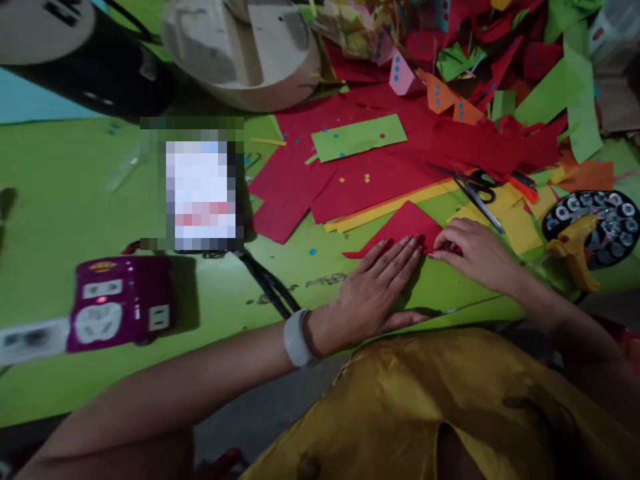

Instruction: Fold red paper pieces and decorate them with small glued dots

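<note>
so, left hand (373, 293) flat on the red paper (409, 223), fingers extended — right hand (473, 253) bunched at its right edge, pinching or not i can't tell from here | red paper lies on the green table (40, 200), near its front edge | scissors (479, 200) just beyond the right hand | red sheets (295, 200) farther back | purple socket box (123, 313) off left

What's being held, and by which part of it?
Left hand lies flat on the red paper, not gripping. Right hand is curled at the paper's right end; whether it pinches can't be told.
</note>
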The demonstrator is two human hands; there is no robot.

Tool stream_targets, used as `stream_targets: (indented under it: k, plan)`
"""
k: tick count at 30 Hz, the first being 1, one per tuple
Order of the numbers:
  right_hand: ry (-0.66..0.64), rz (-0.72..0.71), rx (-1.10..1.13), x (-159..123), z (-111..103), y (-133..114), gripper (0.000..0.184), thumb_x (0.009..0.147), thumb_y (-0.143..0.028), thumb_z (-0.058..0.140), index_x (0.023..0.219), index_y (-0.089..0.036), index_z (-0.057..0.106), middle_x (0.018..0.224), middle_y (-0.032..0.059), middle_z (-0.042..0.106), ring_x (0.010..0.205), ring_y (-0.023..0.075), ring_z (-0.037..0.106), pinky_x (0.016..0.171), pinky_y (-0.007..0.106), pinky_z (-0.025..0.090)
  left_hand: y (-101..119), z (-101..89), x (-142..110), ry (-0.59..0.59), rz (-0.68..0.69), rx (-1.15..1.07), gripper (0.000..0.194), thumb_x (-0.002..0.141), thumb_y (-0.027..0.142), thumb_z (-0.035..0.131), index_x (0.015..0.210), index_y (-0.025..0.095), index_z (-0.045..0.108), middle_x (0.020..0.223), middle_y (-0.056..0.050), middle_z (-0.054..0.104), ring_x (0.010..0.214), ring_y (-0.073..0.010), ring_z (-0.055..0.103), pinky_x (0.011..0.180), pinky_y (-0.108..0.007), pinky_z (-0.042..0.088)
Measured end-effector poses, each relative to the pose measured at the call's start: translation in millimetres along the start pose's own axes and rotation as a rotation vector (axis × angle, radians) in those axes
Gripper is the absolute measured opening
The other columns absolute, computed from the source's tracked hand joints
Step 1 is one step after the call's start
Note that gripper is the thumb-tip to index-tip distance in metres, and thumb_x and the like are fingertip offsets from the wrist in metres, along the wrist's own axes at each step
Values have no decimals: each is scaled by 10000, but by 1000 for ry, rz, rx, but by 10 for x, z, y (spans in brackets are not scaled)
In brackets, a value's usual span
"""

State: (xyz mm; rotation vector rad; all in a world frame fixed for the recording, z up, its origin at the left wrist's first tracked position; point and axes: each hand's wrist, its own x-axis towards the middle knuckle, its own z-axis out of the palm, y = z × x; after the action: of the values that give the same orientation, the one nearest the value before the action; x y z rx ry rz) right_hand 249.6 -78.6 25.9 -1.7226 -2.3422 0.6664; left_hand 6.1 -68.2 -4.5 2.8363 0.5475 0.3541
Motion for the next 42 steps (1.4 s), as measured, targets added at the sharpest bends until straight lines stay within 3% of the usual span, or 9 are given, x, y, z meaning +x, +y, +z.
stream_targets:
  k: [6,14,21,28,42]
  plan:
    - [-47,70,24,45,-36,-35,103,944,-296,651,914,-204,688,869,41,673,891,202,609,819,332,434,10,4,-7,2,0,25,975,958,721,327,1579,-20,198,1586,-277,375,1483,-366,374,1222,-497,268]
    - [-85,107,4,79,-59,-94,93,953,-251,618,910,-201,684,894,50,674,897,203,601,821,337,418,12,46,-40,13,-28,19,995,948,730,350,1607,24,113,1600,-262,360,1496,-353,357,1233,-486,262]
    - [-129,87,45,90,-111,-76,124,945,-302,642,925,-188,685,909,44,666,895,194,583,830,324,395,10,63,-54,21,-42,28,996,947,737,333,1619,52,67,1594,-245,380,1487,-349,374,1232,-492,259]
    - [-80,37,30,52,-78,-19,126,923,-319,686,917,-194,699,931,43,664,916,195,577,851,324,386,13,60,-53,29,-44,31,985,953,723,341,1621,53,65,1607,-240,357,1485,-351,375,1216,-492,292]
    - [-106,88,58,70,-153,-40,120,941,-262,646,909,-180,726,899,43,681,886,178,589,820,311,385,6,51,-42,16,-39,86,969,964,728,283,1622,56,49,1592,-234,390,1473,-347,398,1215,-502,263]
